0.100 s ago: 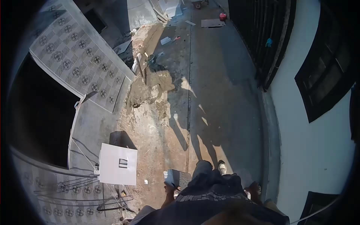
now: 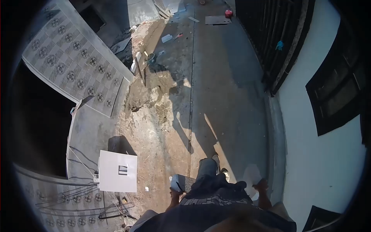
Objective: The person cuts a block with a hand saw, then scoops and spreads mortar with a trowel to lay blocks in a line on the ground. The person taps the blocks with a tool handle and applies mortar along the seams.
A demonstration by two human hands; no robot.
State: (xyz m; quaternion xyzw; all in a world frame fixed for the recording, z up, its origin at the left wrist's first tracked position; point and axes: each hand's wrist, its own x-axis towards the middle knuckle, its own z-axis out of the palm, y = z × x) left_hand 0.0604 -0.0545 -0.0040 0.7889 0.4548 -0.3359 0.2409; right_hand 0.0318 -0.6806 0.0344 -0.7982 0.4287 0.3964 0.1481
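Observation:
Low in the view, beside my left leg, my left hand (image 2: 175, 193) is closed on a grey block (image 2: 184, 183) with a paler end. My right hand (image 2: 262, 187) hangs out to the right of my dark clothing, its fingers small and partly blurred. Next to its fingertips shows a pale, see-through patch (image 2: 252, 176); whether the hand holds it is unclear. My shoes (image 2: 225, 174) are on the paved ground just ahead of my body.
A white box (image 2: 118, 171) with cables stands at the lower left, near a patterned tile wall (image 2: 73, 58). Broken ground and rubble (image 2: 152, 96) run along the left. A white wall (image 2: 305, 162) and a dark gate (image 2: 270, 38) line the right. A board (image 2: 217, 20) lies far ahead.
The feet have changed position, and the surroundings have shifted slightly in view. My right hand sits a little higher, with the pale patch now beside it. My left hand still holds the block.

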